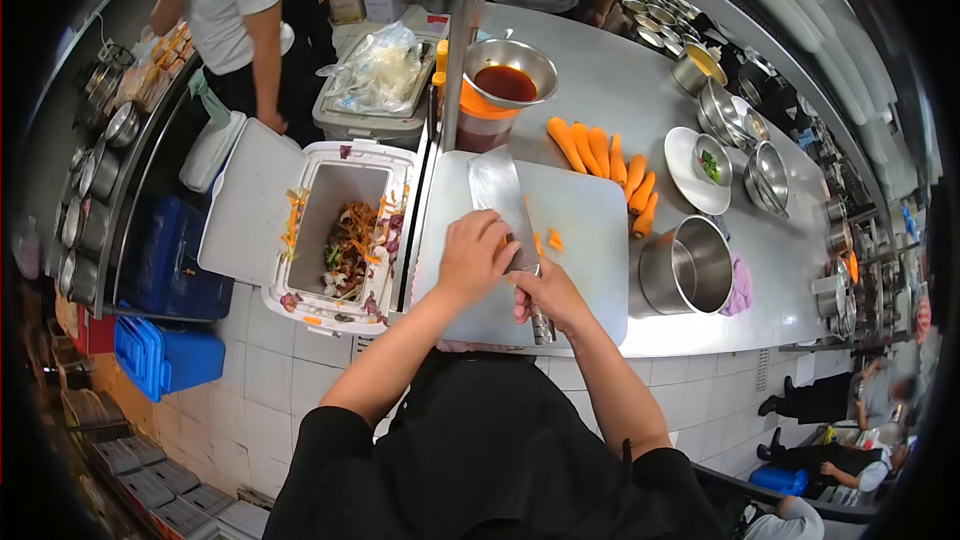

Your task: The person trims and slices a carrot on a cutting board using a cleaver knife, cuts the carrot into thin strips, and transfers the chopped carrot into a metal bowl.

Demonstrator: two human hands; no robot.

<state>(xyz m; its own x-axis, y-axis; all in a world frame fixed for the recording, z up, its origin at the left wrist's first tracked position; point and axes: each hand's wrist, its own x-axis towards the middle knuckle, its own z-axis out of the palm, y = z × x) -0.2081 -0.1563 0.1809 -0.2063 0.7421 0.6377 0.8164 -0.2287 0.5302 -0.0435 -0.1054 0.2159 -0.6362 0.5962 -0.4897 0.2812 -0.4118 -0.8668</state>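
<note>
A large cleaver (497,187) lies over the white cutting board (590,210), its blade pointing away from me and its metal handle toward my body. My right hand (547,295) is closed around the cleaver where handle and blade meet. My left hand (478,255) rests beside the blade with its fingers curled together; a bit of orange shows near its fingertips, but what it holds is mostly hidden. Small orange carrot pieces (554,239) lie on the board right of the blade. Several whole peeled carrots (598,151) lie beyond the board's upper right edge.
Left of the board stands an open bin (345,175) with peelings. A bowl of red-brown sauce (510,73) sits on a container behind the board. At right are a steel pot (686,265), a purple cloth (738,285) and a white plate (683,172). People stand beyond the counter.
</note>
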